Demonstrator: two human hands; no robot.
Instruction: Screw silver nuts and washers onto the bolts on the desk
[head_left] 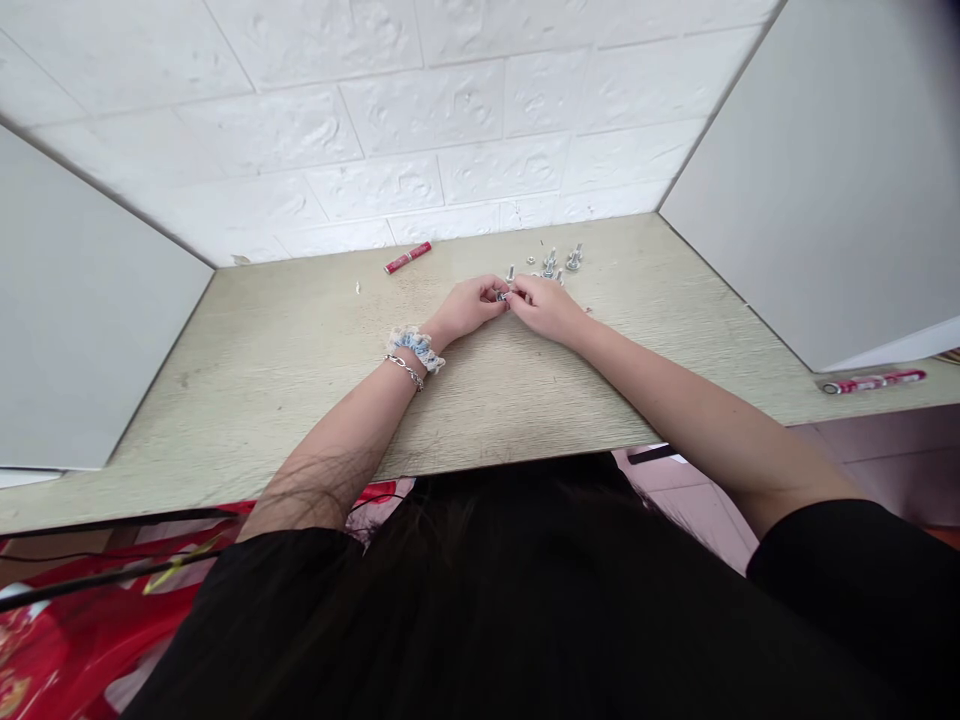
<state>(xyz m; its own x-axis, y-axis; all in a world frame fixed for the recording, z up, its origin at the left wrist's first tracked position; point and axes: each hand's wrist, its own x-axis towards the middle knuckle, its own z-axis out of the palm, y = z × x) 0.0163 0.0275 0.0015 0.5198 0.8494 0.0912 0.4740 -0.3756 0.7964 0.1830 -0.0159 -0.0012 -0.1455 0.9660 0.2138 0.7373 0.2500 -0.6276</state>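
Note:
Over the tabletop, my left hand and my right hand meet fingertip to fingertip. A small shiny metal bolt is pinched in my left fingers, its head end partly covered. My right thumb and forefinger close on the other end of it; whether a nut or washer is under them I cannot make out. Just beyond my hands several bolts stand upright on their heads, among them a single bolt, a group and another pair. A loose nut lies beside them.
The pale wooden table ends at a white brick-pattern wall. Grey panels flank it, a left panel and a right panel. A red tube lies near the wall, and another red tube by the right front edge.

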